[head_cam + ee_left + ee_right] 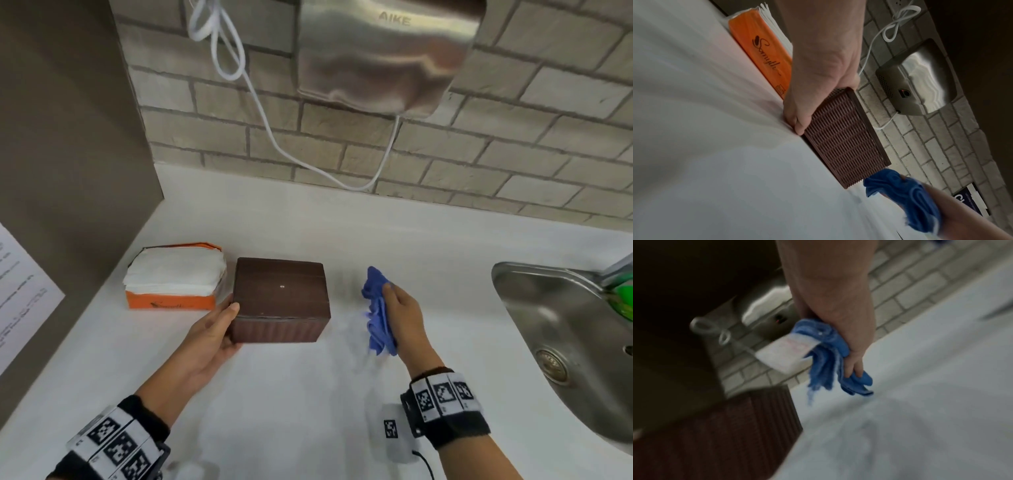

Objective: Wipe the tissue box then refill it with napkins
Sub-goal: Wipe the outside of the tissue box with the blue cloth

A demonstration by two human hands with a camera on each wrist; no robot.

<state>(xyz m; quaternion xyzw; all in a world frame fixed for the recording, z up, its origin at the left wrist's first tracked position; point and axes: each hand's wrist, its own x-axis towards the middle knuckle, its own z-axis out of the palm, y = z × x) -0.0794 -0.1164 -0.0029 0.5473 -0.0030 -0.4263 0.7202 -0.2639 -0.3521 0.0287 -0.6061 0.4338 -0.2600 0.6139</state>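
A dark brown tissue box (281, 298) with ribbed sides (844, 142) stands on the white counter (291, 411). My left hand (219, 329) grips its left front corner, thumb on the top edge and fingers along the side. My right hand (400, 315) holds a crumpled blue cloth (376, 308) just right of the box, apart from it; the cloth (830, 360) carries a white label. An orange pack of white napkins (174, 277) lies against the box's left side, with its orange wrapper (764, 53) showing in the left wrist view.
A steel sink (565, 342) is set in the counter at the right. A steel hand dryer (383, 51) hangs on the brick wall above, its white cord (267, 123) looping down. A brown panel (68, 137) closes the left side.
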